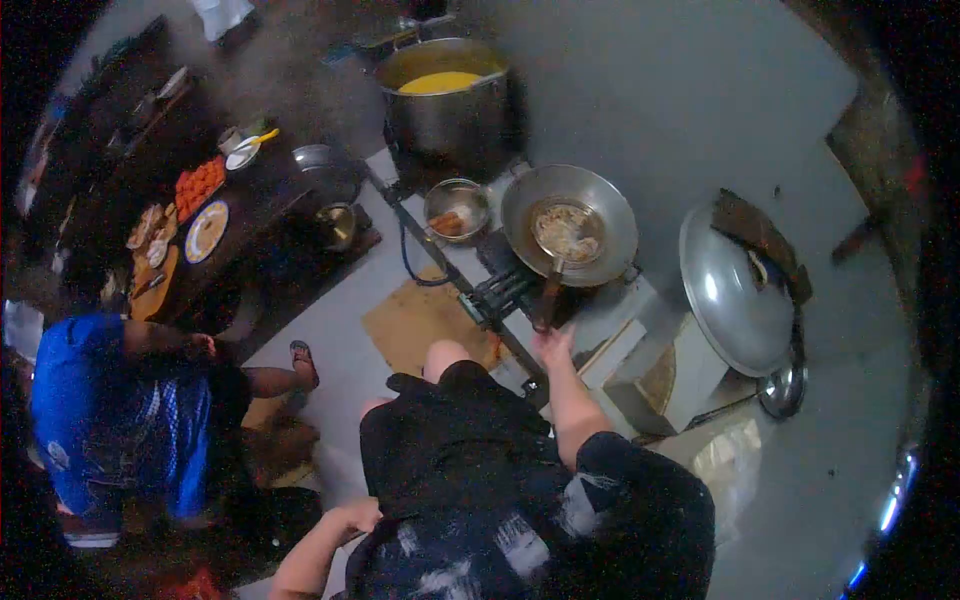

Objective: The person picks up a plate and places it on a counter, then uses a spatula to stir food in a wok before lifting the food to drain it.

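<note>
My right hand (553, 343) is closed round the handle of a ladle (550, 300). The ladle's far end rests in a wide metal wok (617, 225), among pale brown pieces of food (565, 228). My left hand (362, 514) is beside my left hip, against the dark clothing; its fingers look curled, and what they hold, if anything, is hidden. Left of the wok stands a metal bowl (457, 190) with brown pieces inside. Below the wok is a stove frame (490, 300).
A tall pot (430, 125) with yellow contents stands beyond the bowl. A large lid (735, 300) and a strainer (782, 388) lie at the right. A person in a blue shirt (75, 400) is at the left, near a dark table (250, 215) with a patterned plate (207, 231).
</note>
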### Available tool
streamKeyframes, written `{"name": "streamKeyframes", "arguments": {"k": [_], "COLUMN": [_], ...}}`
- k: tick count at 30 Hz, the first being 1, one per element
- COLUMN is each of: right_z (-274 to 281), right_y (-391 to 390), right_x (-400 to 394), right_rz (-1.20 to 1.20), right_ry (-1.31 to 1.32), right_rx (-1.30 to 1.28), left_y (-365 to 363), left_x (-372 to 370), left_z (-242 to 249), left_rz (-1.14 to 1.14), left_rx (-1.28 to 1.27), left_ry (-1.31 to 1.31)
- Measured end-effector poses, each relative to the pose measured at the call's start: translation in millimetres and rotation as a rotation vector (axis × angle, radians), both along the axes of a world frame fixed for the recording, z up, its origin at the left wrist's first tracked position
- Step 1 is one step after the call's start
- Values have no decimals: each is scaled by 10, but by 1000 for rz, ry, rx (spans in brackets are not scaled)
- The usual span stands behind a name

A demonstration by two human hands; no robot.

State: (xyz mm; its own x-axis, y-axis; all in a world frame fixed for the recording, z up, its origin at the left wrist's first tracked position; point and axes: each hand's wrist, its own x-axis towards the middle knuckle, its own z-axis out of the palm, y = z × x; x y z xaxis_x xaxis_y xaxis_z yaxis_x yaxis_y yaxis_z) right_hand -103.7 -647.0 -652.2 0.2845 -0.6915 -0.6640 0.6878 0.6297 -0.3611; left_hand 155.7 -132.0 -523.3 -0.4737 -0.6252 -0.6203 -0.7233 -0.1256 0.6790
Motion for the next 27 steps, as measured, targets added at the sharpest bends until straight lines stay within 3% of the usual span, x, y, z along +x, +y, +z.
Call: {"name": "streamKeyframes", "arguments": {"k": [2,5,7,9,11,13,18,20,27], "right_z": [20,340,492,615,890,1030,1539,1697,1803], "right_y": [-269,-488,-655,-822,-901,-990,-785,-646,-132], "right_x": [16,194,226,201,202,171,50,-5,-99], "right_rz": [35,112,142,438,390,440,462,523,399], "right_ry": [-1,4,14,-10,-29,150,46,257,250], "right_rx": [-31,-144,-230,-243,-170,-112,-111,-366,-500], "left_y": [-35,-286,-297,-294,-290,-300,-279,-208,-147], "left_x": [-57,-82,-85,-80,-84,-52,-43,-6,99], "left_z": [-73,362,265,201,201,220,205,35,-229], "left_rz": [-185,-104,-135,-170,-230,-227,-271,-270,-275], "left_rx": [16,112,133,150,214,197,167,159,105], "left_ry": [-230,-169,-181,-202,-281,-228,-250,-236,-199]}}
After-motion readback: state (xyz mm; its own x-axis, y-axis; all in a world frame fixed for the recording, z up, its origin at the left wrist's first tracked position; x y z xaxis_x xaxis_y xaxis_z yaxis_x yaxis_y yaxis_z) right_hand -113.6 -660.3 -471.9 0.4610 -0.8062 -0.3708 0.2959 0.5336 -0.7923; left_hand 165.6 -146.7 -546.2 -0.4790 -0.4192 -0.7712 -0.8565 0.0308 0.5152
